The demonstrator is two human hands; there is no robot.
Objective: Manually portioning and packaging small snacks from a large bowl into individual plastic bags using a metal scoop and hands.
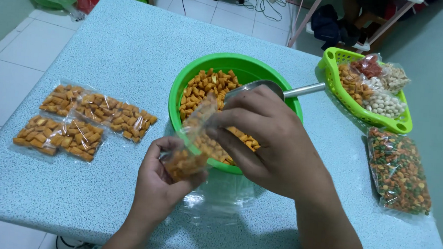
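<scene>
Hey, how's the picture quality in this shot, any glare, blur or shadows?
Head view: even, soft light; glare streaks on the filled packets; a faint shadow under the right hand; the small bag in the left hand looks slightly smeared; table edges bow outward.

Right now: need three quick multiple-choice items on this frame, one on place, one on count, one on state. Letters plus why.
1. Where does the green basket stand?
A. right of the green bowl
B. left of the bowl
C. inside the bowl

2. How many filled snack packs lie at the table's left?
A. one
B. four
C. seven

3. The small clear bag in the hands is:
A. empty
B. partly filled
C. lying flat on the table

Key: 1 A, basket sits at the right edge; 2 B, two rows of two; 3 B, left hand and right hand hold it with orange snacks at its bottom.
</scene>
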